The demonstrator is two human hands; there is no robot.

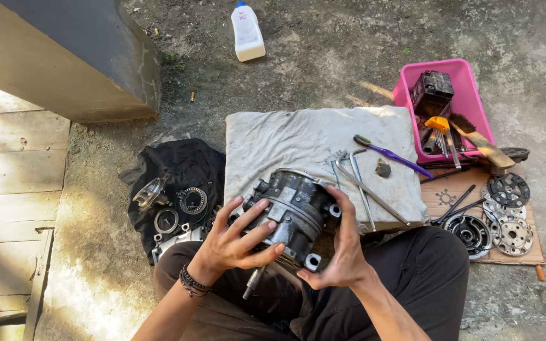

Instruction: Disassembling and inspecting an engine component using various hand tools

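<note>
Compressor body (292,211), a dark, greasy metal housing with bolt lugs and a short shaft pointing down, sits between both hands above the person's crossed legs, just at the near edge of a grey cloth (314,142) spread on the ground. The left hand (238,243) wraps its side with fingers spread wide over the casing, and the right hand (342,252) cups the other side, fingers pressed up along the end face; held this way, the part seems tilted for a look at its end, with the cloth serving to keep loose parts off the dirt. Long hex keys (361,186) and a purple-handled brush (392,155) lie on the cloth, within reach. To the left, a black cloth (181,167) carries rings and small metal parts. To the right, a brown cardboard sheet (453,189) holds round clutch plates (507,218), likely laid out in order. A pink plastic tub (472,88) behind it holds tools and a dark boxy part. Farther back stands a white bottle (246,35) with a blue cap and a pale label, too small to make out.
</note>
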